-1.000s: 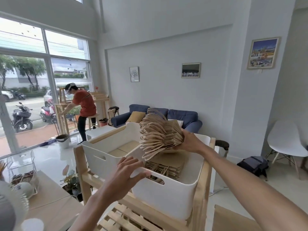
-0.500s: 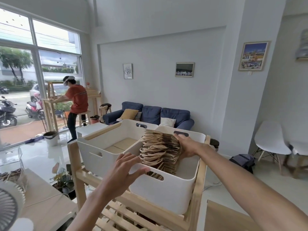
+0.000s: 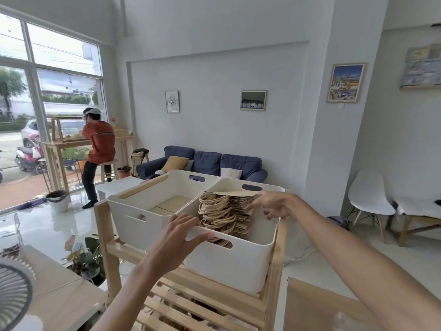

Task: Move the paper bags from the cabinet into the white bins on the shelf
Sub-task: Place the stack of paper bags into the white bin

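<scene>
- A thick stack of paper bags (image 3: 226, 211) lies in the right white bin (image 3: 238, 263) on the top of the wooden shelf (image 3: 105, 237), their twisted handles facing the left side of the bin.
- The left white bin (image 3: 133, 211), just beside it, holds what look like a few flat brown pieces on its floor; whether they are bags is hard to tell.
- Judging from this, one load is delivered. The cabinet is not in sight, so how many bags are left there cannot be told.
- The right hand (image 3: 274, 204) reaches across the far right side of the bin with the arm stretched out. Its fingers are loosely spread and half curled, holding nothing, their tips at or just off the edge of the top bag.
- The left hand (image 3: 176, 237) rests on the near rim of the right bin, fingers spread, thumb laid along the rim above the handle slot, seemingly steadying it.
- Another person in an orange top stands at a tall bench (image 3: 66, 144) by the window, well apart.
</scene>
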Demonstrator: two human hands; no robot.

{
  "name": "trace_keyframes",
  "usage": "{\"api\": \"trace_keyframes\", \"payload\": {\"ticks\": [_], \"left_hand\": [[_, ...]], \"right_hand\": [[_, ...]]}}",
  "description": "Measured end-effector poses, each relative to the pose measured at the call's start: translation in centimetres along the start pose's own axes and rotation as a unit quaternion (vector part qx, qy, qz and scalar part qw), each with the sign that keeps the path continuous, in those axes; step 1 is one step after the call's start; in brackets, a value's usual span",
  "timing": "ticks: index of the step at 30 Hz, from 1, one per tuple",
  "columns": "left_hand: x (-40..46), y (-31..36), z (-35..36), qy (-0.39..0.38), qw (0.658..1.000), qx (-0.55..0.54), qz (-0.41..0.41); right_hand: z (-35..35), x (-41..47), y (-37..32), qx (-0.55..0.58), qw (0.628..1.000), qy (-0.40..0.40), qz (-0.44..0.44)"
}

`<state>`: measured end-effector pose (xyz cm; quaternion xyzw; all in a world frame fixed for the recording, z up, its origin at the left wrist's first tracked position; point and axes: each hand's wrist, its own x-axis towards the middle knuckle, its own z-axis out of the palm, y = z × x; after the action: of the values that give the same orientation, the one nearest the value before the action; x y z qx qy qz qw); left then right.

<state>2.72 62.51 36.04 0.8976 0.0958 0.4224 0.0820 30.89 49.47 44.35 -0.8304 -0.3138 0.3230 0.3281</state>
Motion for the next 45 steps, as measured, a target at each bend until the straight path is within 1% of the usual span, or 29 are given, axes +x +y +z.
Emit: {"api": "trace_keyframes", "payload": {"ticks": [2,3,4,7,9,16,21,25,26,29,30,31,33,35,38,41,45], "left_hand": [[-0.1,-0.3,0.3,0.002,1.0,0.001,0.003],[0.0,-0.5,0.4,0.005,1.0,0.001,0.007],[0.0,-0.6,0.4,0.008,1.0,0.0,0.011],[0.1,-0.8,0.5,0.007,1.0,-0.001,0.019],[0.1,-0.9,0.6,0.01,1.0,0.003,0.025],[-0.2,-1.1,1.0,0.011,1.0,-0.004,0.017],[-0.2,-1.3,1.2,0.005,1.0,-0.009,0.012],[0.0,-1.6,1.0,-0.004,1.0,-0.002,0.017],[0.0,-1.6,0.9,-0.005,1.0,0.0,0.019],[0.2,-1.2,0.4,-0.022,0.999,0.002,0.025],[0.4,-1.0,0.2,-0.031,0.999,0.004,0.025],[0.5,-0.8,-0.1,-0.039,0.999,0.005,0.022],[0.8,-0.2,-0.8,-0.05,0.999,0.002,0.011],[1.1,0.5,-1.5,-0.06,0.998,-0.01,0.001],[1.4,2.5,-2.1,-0.052,0.998,-0.03,-0.021],[1.3,5.9,-2.0,-0.057,0.998,-0.018,-0.016],[1.3,12.0,-1.1,-0.113,0.993,-0.022,0.009]], "right_hand": [[0.7,-0.3,-0.2,0.115,0.993,0.016,0.032],[0.9,-0.3,-0.4,0.159,0.986,0.011,0.054],[1.3,-0.5,-0.8,0.178,0.981,0.0,0.072],[2.8,-0.5,-1.9,0.172,0.978,-0.079,0.083],[4.0,0.2,-2.2,0.181,0.975,-0.091,0.087],[4.7,1.2,-3.4,0.248,0.96,-0.068,0.108],[4.6,0.9,-3.2,0.254,0.959,-0.057,0.114],[4.7,-0.5,-3.2,0.216,0.966,0.02,0.14],[4.6,-0.9,-3.2,0.218,0.967,0.026,0.131],[4.3,-3.0,-3.1,0.227,0.971,-0.012,0.069],[4.1,-3.8,-2.9,0.204,0.978,-0.007,0.05],[3.9,-4.7,-2.8,0.164,0.986,0.015,0.029],[3.8,-6.5,-2.3,0.055,0.993,0.096,-0.044],[3.7,-8.5,-1.5,-0.009,0.978,0.171,-0.118],[2.9,-11.7,0.5,-0.066,0.957,0.238,-0.153],[1.6,-15.1,3.0,-0.147,0.95,0.236,-0.139],[-0.4,-19.6,7.7,-0.183,0.957,0.201,-0.1]]}}
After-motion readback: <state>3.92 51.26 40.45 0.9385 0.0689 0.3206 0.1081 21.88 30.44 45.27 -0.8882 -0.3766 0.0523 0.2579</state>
